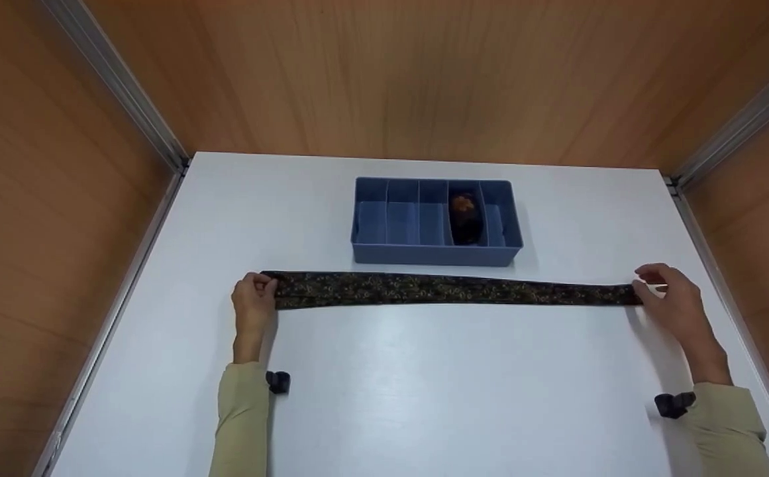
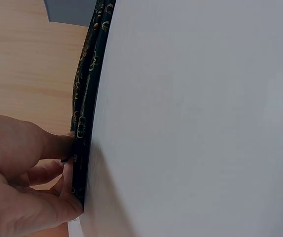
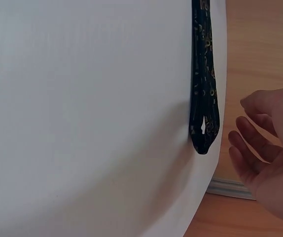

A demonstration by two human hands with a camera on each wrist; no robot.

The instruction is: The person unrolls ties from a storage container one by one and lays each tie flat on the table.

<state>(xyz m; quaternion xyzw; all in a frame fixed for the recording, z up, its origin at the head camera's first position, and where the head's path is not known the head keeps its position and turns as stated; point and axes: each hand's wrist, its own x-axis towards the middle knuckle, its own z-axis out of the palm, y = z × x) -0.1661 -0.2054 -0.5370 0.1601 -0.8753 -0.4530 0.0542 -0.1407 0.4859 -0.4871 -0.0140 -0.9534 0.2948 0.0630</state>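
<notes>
A long folded strip of dark cloth [image 1: 417, 289] with a small yellowish floral pattern lies stretched sideways across the white table. My left hand [image 1: 256, 296] pinches its wider left end; in the left wrist view, the thumb and fingers [image 2: 57, 147] are at the cloth's end. The narrower right end tapers to a loop with a small gap, seen in the right wrist view. Beside that end is my right hand [image 3: 272, 148], its fingers spread and loosely bent, apart from the cloth and holding nothing.
Behind the cloth stands a blue divided box [image 1: 434, 255] with several compartments. One holds a dark, rounded bundle [image 1: 466, 218] with an orange flower pattern. Wooden panels [image 1: 391, 79] in metal frames border the table at the back and sides.
</notes>
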